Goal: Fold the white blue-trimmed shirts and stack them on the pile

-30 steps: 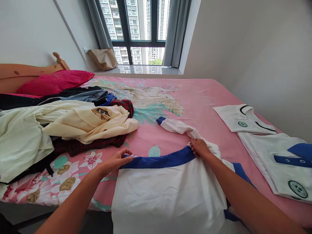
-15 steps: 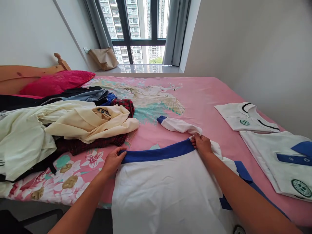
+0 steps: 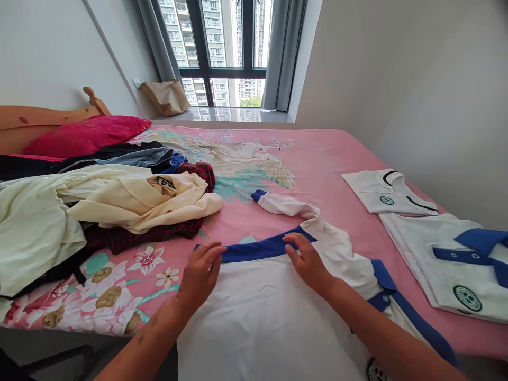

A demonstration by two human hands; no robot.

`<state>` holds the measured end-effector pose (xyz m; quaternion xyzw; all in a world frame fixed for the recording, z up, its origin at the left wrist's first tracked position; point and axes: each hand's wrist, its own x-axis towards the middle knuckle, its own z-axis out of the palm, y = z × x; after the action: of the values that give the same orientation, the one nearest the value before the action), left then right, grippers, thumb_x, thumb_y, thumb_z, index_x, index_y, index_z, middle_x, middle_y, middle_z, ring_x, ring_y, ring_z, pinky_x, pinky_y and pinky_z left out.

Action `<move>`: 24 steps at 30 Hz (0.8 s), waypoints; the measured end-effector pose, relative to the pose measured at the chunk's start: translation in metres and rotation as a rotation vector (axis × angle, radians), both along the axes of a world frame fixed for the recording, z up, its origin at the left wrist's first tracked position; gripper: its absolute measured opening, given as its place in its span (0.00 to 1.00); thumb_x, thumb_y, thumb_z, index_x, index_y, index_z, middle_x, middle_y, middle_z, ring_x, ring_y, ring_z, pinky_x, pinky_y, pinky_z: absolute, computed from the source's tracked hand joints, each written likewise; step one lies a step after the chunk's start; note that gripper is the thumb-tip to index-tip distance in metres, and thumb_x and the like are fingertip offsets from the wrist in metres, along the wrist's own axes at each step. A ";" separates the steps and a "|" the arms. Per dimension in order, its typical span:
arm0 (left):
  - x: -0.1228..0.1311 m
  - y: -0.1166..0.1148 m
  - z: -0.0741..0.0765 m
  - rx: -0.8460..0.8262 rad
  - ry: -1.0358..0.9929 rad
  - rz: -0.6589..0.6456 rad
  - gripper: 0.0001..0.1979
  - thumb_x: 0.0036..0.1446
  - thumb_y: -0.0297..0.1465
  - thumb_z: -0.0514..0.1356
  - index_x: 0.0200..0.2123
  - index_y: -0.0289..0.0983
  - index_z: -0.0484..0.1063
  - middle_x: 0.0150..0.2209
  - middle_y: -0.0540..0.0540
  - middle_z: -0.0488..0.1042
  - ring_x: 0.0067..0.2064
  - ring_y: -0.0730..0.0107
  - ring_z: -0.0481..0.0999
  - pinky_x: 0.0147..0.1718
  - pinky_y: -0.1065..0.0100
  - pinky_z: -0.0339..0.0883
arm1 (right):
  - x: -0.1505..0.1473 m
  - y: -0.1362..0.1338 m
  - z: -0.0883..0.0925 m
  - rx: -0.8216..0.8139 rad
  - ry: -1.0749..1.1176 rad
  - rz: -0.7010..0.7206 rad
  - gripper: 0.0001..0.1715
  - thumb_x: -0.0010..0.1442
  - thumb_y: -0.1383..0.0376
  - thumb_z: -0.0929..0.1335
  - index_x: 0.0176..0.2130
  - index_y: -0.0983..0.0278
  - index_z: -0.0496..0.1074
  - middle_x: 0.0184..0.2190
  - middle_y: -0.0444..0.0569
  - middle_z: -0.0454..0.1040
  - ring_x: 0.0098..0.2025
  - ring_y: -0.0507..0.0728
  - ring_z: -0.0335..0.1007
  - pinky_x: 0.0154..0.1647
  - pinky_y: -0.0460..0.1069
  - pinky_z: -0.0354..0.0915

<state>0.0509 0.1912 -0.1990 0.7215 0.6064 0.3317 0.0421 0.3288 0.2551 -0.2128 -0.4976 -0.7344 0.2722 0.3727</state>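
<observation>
Currently L hand [image 3: 202, 272] at blue hem [image 3: 254, 251] of wht shirt [image 3: 270, 317], grip unclear; R hand [image 3: 308, 265] there, unclasped.

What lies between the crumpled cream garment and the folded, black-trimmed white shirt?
The head view shows a white, blue-cuffed fabric sleeve there, on the pink patterned bedsheet.

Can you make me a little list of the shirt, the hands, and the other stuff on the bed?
Shirt: white, blue band along its far edge
Left hand: at the band's left end
Right hand: over the band's right part, fingers loosely curled
Left of bed: clothes pile, red pillow
Right of bed: two white shirts, folded, one with black trim, one with blue collar
</observation>
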 end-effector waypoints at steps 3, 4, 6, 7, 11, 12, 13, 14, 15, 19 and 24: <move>0.027 -0.017 -0.005 -0.207 0.264 -0.352 0.21 0.62 0.36 0.47 0.58 0.45 0.61 0.61 0.46 0.61 0.62 0.65 0.58 0.61 0.56 0.48 | -0.021 -0.031 0.001 0.015 -0.309 0.461 0.26 0.63 0.57 0.57 0.58 0.62 0.61 0.61 0.50 0.59 0.64 0.57 0.49 0.63 0.56 0.49; 0.024 -0.018 -0.009 -0.298 0.332 -0.369 0.24 0.62 0.40 0.47 0.61 0.45 0.56 0.63 0.46 0.57 0.64 0.63 0.54 0.62 0.52 0.43 | -0.018 -0.030 -0.002 -0.012 -0.429 0.533 0.28 0.63 0.56 0.57 0.60 0.62 0.58 0.63 0.49 0.56 0.65 0.57 0.45 0.65 0.57 0.46; -0.001 -0.017 -0.018 -0.453 0.417 -0.216 0.30 0.59 0.46 0.47 0.63 0.43 0.51 0.65 0.44 0.52 0.65 0.57 0.50 0.61 0.45 0.36 | 0.003 -0.013 -0.009 -0.077 -0.651 0.468 0.33 0.63 0.53 0.57 0.63 0.62 0.53 0.65 0.48 0.49 0.67 0.58 0.40 0.66 0.59 0.40; -0.019 -0.014 -0.021 -0.503 0.437 -0.071 0.33 0.58 0.48 0.47 0.63 0.40 0.50 0.65 0.42 0.50 0.66 0.55 0.47 0.61 0.43 0.34 | 0.019 0.000 -0.013 -0.110 -0.740 0.319 0.35 0.62 0.52 0.56 0.64 0.63 0.49 0.66 0.48 0.45 0.67 0.58 0.37 0.66 0.60 0.37; -0.066 -0.009 -0.024 -0.512 0.482 0.351 0.33 0.59 0.45 0.44 0.63 0.32 0.51 0.65 0.38 0.48 0.66 0.52 0.44 0.59 0.39 0.33 | 0.058 0.034 -0.016 -0.191 -0.901 -0.101 0.35 0.64 0.54 0.52 0.65 0.67 0.44 0.67 0.50 0.42 0.68 0.58 0.34 0.65 0.61 0.36; -0.060 -0.010 -0.023 -0.462 0.493 0.366 0.32 0.60 0.44 0.44 0.62 0.32 0.53 0.65 0.38 0.48 0.66 0.53 0.43 0.59 0.40 0.34 | 0.053 0.032 -0.015 -0.178 -0.906 -0.135 0.35 0.64 0.55 0.52 0.65 0.68 0.45 0.66 0.50 0.42 0.67 0.58 0.34 0.65 0.61 0.36; -0.048 -0.011 -0.022 -0.398 0.502 0.335 0.30 0.60 0.42 0.44 0.62 0.33 0.54 0.66 0.39 0.48 0.67 0.54 0.44 0.60 0.43 0.36 | 0.043 0.026 -0.013 -0.143 -0.897 -0.127 0.35 0.64 0.55 0.52 0.65 0.68 0.45 0.66 0.51 0.43 0.67 0.58 0.34 0.65 0.61 0.35; -0.031 -0.012 -0.021 -0.328 0.505 0.258 0.28 0.61 0.40 0.45 0.62 0.35 0.55 0.66 0.40 0.48 0.67 0.56 0.44 0.61 0.46 0.36 | 0.029 0.018 -0.011 -0.090 -0.875 -0.078 0.34 0.64 0.55 0.51 0.65 0.68 0.46 0.66 0.51 0.43 0.68 0.58 0.34 0.65 0.61 0.35; -0.012 -0.013 -0.021 -0.269 0.503 0.137 0.27 0.61 0.39 0.45 0.62 0.38 0.55 0.66 0.42 0.49 0.66 0.58 0.45 0.62 0.49 0.36 | 0.014 0.010 -0.010 -0.030 -0.842 0.036 0.34 0.65 0.55 0.51 0.65 0.66 0.46 0.66 0.49 0.43 0.68 0.57 0.34 0.66 0.59 0.35; 0.029 -0.009 -0.027 -0.307 0.456 -0.192 0.28 0.61 0.45 0.46 0.63 0.46 0.51 0.65 0.46 0.50 0.66 0.59 0.49 0.61 0.45 0.31 | -0.007 0.001 -0.018 0.006 -0.789 0.329 0.34 0.64 0.50 0.50 0.65 0.58 0.46 0.66 0.44 0.44 0.67 0.54 0.35 0.66 0.57 0.34; -0.033 0.003 -0.028 -0.522 0.395 0.238 0.36 0.58 0.48 0.45 0.64 0.36 0.46 0.66 0.40 0.47 0.67 0.56 0.43 0.60 0.41 0.28 | 0.054 0.040 -0.023 -0.217 -0.891 -0.089 0.39 0.63 0.50 0.50 0.66 0.66 0.40 0.67 0.49 0.39 0.68 0.58 0.30 0.65 0.61 0.33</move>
<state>0.0180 0.1946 -0.2274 0.6609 0.7471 0.0221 0.0680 0.3824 0.2953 -0.2360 -0.6334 -0.7681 0.0908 -0.0221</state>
